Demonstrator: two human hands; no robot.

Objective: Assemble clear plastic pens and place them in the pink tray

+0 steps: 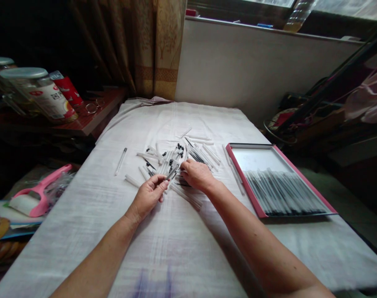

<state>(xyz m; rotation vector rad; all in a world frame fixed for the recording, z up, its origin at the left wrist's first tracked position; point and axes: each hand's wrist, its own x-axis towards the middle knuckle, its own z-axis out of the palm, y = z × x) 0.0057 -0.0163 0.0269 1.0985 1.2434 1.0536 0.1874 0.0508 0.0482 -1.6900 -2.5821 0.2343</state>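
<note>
My left hand [149,192] is closed, with thumb and fingers pinching a slim pen [172,172] that points up and to the right. Just beyond its far end, my right hand [196,174] has its fingers pressed together; what they grip is hidden. Both hands are over a loose pile of clear pen barrels [188,198], black pen caps [180,147] and dark refills [197,155]. One capped pen [120,161] lies apart on the left of the white cloth [157,256].
A pink-edged box [250,190] to the right holds many pens [284,192]. Clear tubes [233,169] lie along its left side. On a wooden side table [92,120] stand lidded jars [48,97] and a red packet [69,91]. Below is a pink-handled item [41,190].
</note>
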